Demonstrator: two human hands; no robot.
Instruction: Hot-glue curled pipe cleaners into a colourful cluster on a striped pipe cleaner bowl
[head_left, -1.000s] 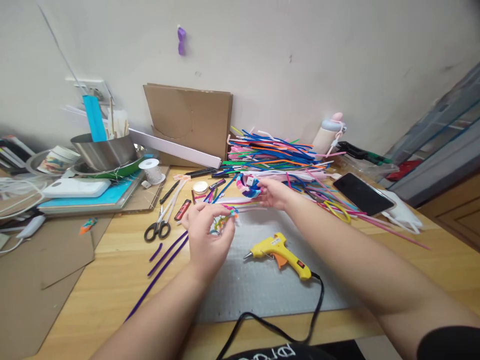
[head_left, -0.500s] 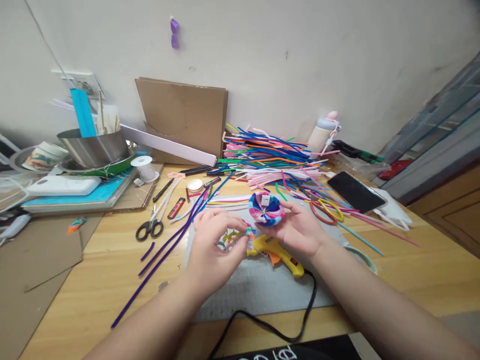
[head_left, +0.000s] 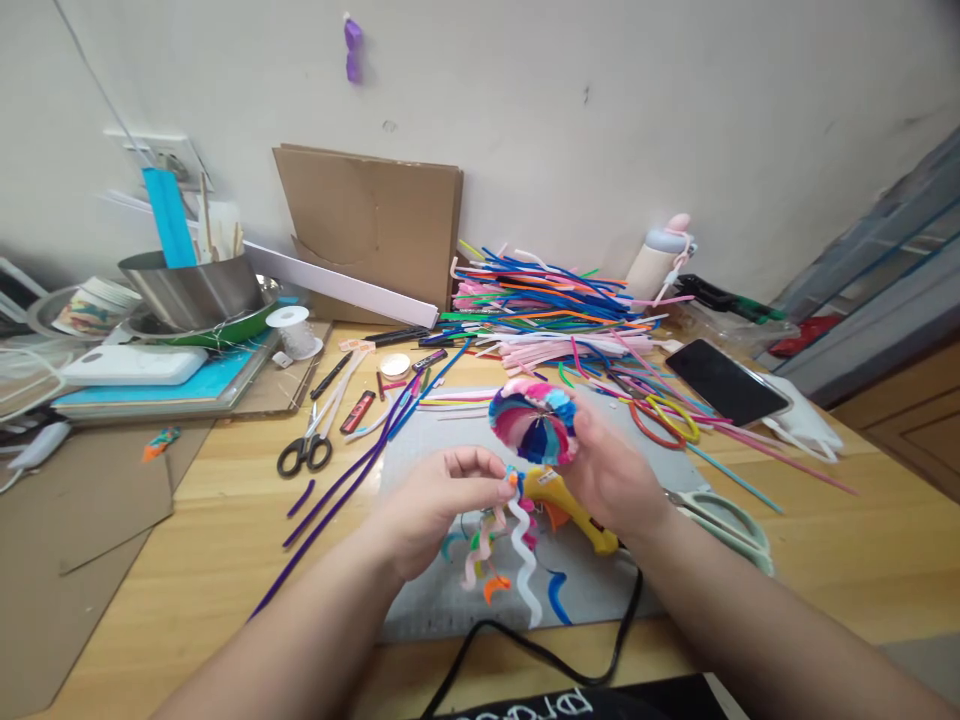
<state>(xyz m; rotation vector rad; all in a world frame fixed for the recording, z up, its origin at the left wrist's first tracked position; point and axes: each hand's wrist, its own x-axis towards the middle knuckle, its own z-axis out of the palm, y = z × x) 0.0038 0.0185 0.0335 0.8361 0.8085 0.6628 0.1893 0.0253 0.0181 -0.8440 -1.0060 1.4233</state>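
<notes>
I've got a big wood table (head_left: pixel 187 560) in view from my end, w/ a flat gray mat (head_left: pixel 442 610) on it. Brown cardboard (head_left: pixel 375 225) leans on the wall at the back. To the R of it is a messy pile of fuzzy sticks (head_left: pixel 555 300), lots of colors. My R hand (head_left: pixel 619 475) is curled around the R side of a stripy fuzzy cup, and my L hand (head_left: pixel 442 500) pinches the top of a curly bunch, thumb vs. fingers. The yellow glue gun (head_left: pixel 574 500) lies on the mat, partly hidden by the R hand. The fuzzy cup (head_left: pixel 536 425), pink + blue etc., is up over the mat, open side twd me. The curly bunch (head_left: pixel 525 540) hangs just below its rim; can't tell if they touch. Black scissors (head_left: pixel 306 447) lie L of the mat, w/ a short purple stick (head_left: pixel 301 498) nr them.
</notes>
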